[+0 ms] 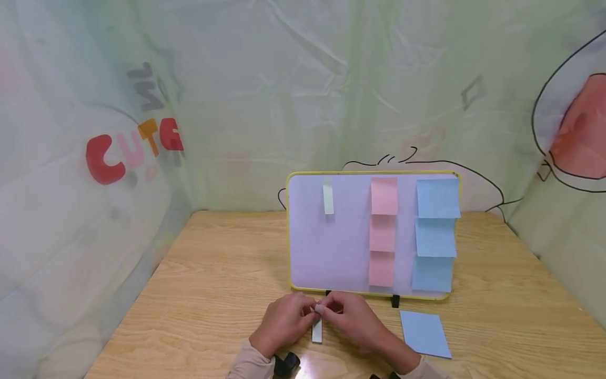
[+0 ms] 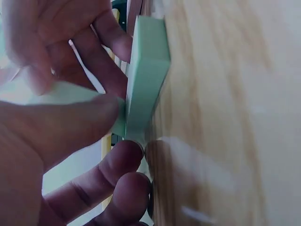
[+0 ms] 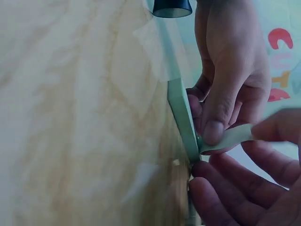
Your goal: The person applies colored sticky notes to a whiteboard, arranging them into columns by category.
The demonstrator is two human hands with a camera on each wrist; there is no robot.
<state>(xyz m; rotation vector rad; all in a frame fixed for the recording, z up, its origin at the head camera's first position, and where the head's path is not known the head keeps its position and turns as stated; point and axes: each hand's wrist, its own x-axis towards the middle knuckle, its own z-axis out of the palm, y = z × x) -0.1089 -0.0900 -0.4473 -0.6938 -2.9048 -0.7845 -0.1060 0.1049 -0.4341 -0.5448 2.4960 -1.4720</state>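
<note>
A narrow pale green pad of sticky notes [image 1: 316, 335] lies on the table in front of the whiteboard. Its top strip, a green sticky note [image 3: 238, 135], is bent up from the pad at the far end. My left hand [image 1: 286, 320] holds the pad there, its thumb [image 3: 214, 133] pressing the strip's base; some of its fingers are hidden. Between thumb and fingertips, my right hand [image 1: 354, 319] pinches the raised end of the strip. In the left wrist view, the pad [image 2: 149, 70] stands out beside the left thumb [image 2: 89, 117].
A yellow-framed whiteboard [image 1: 347, 242] stands just beyond the hands on black feet [image 1: 395, 301]. It bears one green strip [image 1: 329, 199], a column of pink notes [image 1: 382, 233] and a column of blue notes [image 1: 435, 238]. A blue pad [image 1: 425, 334] lies right of my right hand.
</note>
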